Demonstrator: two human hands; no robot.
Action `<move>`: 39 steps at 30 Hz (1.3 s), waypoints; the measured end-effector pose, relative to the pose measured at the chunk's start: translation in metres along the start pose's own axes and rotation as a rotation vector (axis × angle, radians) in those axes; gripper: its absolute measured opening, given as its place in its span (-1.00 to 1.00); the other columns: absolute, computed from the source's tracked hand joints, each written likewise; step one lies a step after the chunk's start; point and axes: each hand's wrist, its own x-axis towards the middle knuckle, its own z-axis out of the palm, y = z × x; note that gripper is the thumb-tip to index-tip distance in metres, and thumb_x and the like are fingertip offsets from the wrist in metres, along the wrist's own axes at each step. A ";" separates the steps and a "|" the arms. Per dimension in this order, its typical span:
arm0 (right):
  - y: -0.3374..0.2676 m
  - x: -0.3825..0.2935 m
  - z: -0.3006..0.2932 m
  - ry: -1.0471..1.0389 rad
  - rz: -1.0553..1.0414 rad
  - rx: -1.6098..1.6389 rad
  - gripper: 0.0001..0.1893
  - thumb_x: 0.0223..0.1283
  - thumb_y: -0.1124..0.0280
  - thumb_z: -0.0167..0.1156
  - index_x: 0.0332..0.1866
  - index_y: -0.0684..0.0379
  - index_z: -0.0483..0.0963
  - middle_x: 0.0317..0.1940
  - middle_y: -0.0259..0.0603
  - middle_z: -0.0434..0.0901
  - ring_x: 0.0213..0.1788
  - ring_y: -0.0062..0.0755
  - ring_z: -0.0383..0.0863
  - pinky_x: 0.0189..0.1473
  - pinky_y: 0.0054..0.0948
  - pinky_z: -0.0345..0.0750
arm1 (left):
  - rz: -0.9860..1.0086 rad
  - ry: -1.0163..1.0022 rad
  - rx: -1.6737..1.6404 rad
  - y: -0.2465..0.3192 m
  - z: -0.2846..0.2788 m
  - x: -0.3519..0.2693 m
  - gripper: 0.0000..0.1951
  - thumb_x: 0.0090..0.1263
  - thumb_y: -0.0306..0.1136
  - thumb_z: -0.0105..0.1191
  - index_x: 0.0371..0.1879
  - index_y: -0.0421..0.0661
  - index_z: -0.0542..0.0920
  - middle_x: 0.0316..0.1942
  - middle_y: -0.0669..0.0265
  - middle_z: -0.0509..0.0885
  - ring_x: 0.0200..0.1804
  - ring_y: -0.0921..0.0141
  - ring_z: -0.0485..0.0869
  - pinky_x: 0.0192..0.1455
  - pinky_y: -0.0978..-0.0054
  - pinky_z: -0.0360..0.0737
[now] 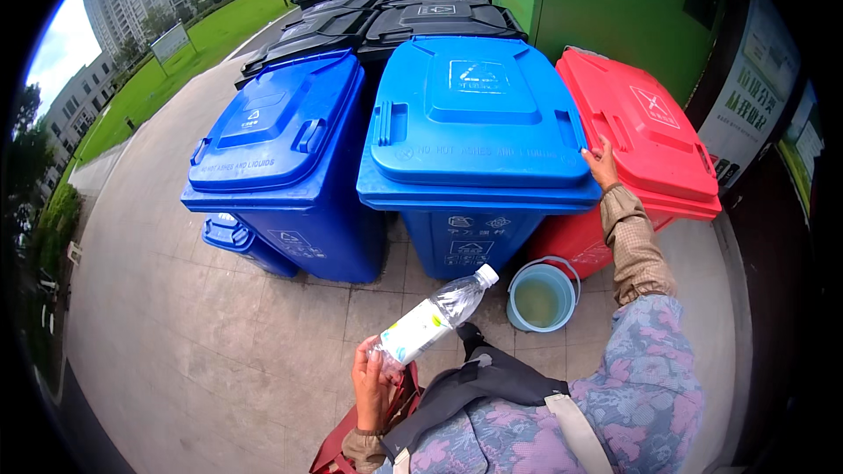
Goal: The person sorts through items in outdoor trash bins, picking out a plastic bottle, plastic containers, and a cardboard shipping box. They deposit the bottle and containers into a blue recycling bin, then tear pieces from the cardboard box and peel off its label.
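My left hand point(370, 378) grips a clear plastic bottle point(431, 322) near its base. The bottle has a white cap and a pale printed label, and it tilts up to the right in front of a light-blue wheeled bin point(454, 237). At the right front edge of that bin's closed lid point(481, 105), my right hand point(600, 163) has its thumb on the rim and its fingers beside it, in the gap next to a red bin. How far the fingers reach under the rim is hidden.
A darker blue bin point(276, 125) stands left, with a small blue bin point(247, 243) beside it. Right is the red bin point(645, 118). A light-blue bucket point(541, 296) of murky liquid sits near my feet. Black bins point(435, 20) and a green structure point(619, 6) stand behind; a red bag point(342, 438) hangs below.
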 end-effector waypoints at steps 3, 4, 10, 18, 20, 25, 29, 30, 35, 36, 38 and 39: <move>0.018 0.050 0.017 -0.084 0.031 0.066 -0.29 0.00 0.17 0.33 0.24 0.21 0.24 0.05 0.06 0.46 0.12 -0.14 0.45 0.17 -0.15 0.33 | 0.060 0.016 0.023 -0.008 0.019 0.038 -0.61 0.37 -0.27 0.05 0.11 -0.11 0.33 -0.16 0.28 0.56 -0.33 0.52 0.58 -0.46 0.70 0.48; 0.010 0.051 0.026 -0.068 0.142 0.213 -0.46 0.02 0.20 0.33 0.07 0.28 0.39 -0.02 -0.04 0.49 0.03 -0.25 0.49 0.02 -0.24 0.48 | 0.058 0.041 0.040 -0.007 0.024 0.046 -0.60 0.37 -0.27 0.06 0.12 -0.10 0.32 -0.16 0.30 0.55 -0.31 0.53 0.58 -0.45 0.71 0.48; -0.143 0.093 -0.068 -0.340 0.032 0.585 -0.58 0.24 0.16 0.12 0.12 0.18 0.40 -0.05 -0.24 0.54 -0.23 -0.48 0.60 -0.22 -0.55 0.49 | 0.203 -0.044 0.157 0.027 0.113 0.148 -0.53 0.27 -0.37 0.17 0.13 -0.11 0.34 -0.13 0.25 0.53 -0.27 0.58 0.55 -0.40 0.76 0.48; -0.253 0.083 -0.059 0.252 -1.027 -0.716 -0.60 0.21 0.15 0.17 0.08 0.12 0.47 0.07 -0.16 0.52 0.13 -0.21 0.49 0.11 -0.36 0.43 | 0.658 -0.334 1.187 0.038 0.200 0.200 -0.28 0.18 -0.22 0.29 0.29 -0.11 0.23 0.24 0.02 0.28 0.22 0.20 0.39 0.11 0.36 0.50; -0.312 0.044 -0.015 -0.108 -1.201 -0.287 -0.67 0.19 0.36 0.19 0.03 0.26 0.47 -0.06 -0.11 0.56 0.02 -0.22 0.54 0.10 -0.39 0.41 | 0.210 -0.428 0.990 0.050 0.186 0.178 -0.53 0.26 -0.25 0.21 0.11 -0.17 0.46 -0.01 0.12 0.55 0.00 0.31 0.58 0.00 0.44 0.53; -0.409 0.017 0.126 -1.162 -0.997 -0.242 -0.74 0.04 0.44 0.23 -0.17 0.35 0.47 -0.38 -0.03 0.58 -0.37 -0.28 0.62 -0.30 -0.36 0.52 | 0.277 -0.516 0.675 0.080 0.224 0.135 -0.80 0.34 -0.38 0.06 -0.20 -0.26 0.58 -0.39 0.22 0.64 -0.39 0.49 0.60 -0.37 0.58 0.52; -0.488 0.021 0.278 -0.879 -1.482 -0.198 -0.75 -0.03 0.45 0.27 -0.23 0.31 0.51 -0.48 0.00 0.57 -0.52 -0.30 0.59 -0.37 -0.38 0.50 | 0.954 -0.521 0.563 0.088 0.271 0.140 -0.76 0.27 -0.50 0.04 -0.09 -0.18 0.47 -0.23 0.19 0.50 -0.27 0.27 0.55 -0.25 0.41 0.51; -0.512 -0.024 0.343 -1.084 -1.337 -0.051 -0.78 0.04 0.42 0.22 -0.23 0.32 0.50 -0.51 -0.07 0.56 -0.59 -0.37 0.57 -0.50 -0.41 0.49 | 1.086 -0.326 0.680 0.089 0.258 0.152 -0.76 0.25 -0.50 0.05 -0.09 -0.17 0.46 -0.23 0.19 0.47 -0.25 0.24 0.53 -0.23 0.39 0.50; -0.560 -0.207 0.488 -1.263 -1.022 0.146 -0.82 0.17 0.37 0.09 -0.25 0.27 0.50 -0.59 -0.23 0.53 -0.66 -0.51 0.52 -0.68 -0.49 0.42 | 1.093 0.235 0.953 0.107 0.184 0.094 -0.75 0.21 -0.48 0.08 -0.14 -0.16 0.40 -0.23 0.14 0.39 -0.20 0.15 0.49 -0.16 0.30 0.47; -0.561 -0.236 0.515 -1.203 -1.212 0.129 -0.83 0.14 0.39 0.09 -0.31 0.29 0.52 -0.62 -0.18 0.55 -0.67 -0.44 0.56 -0.65 -0.45 0.49 | 1.100 0.278 0.990 0.107 0.171 0.076 -0.73 0.22 -0.45 0.09 -0.13 -0.15 0.38 -0.23 0.13 0.39 -0.22 0.14 0.48 -0.16 0.28 0.46; -0.563 -0.322 0.505 -1.224 -1.317 -0.046 -0.87 0.01 0.36 0.17 -0.42 0.17 0.60 -0.48 -0.06 0.64 -0.46 -0.18 0.68 -0.35 -0.28 0.60 | 1.151 0.339 1.026 0.101 0.158 0.023 -0.72 0.21 -0.45 0.09 -0.12 -0.17 0.38 -0.23 0.14 0.39 -0.21 0.14 0.47 -0.15 0.29 0.45; -0.561 -0.352 0.508 -1.187 -1.380 -0.153 -0.88 0.00 0.38 0.16 -0.38 0.10 0.61 -0.34 -0.05 0.65 -0.25 -0.06 0.66 -0.20 -0.21 0.59 | 1.190 0.332 1.053 0.101 0.155 -0.005 -0.72 0.21 -0.45 0.09 -0.12 -0.18 0.39 -0.23 0.14 0.38 -0.20 0.14 0.47 -0.14 0.29 0.44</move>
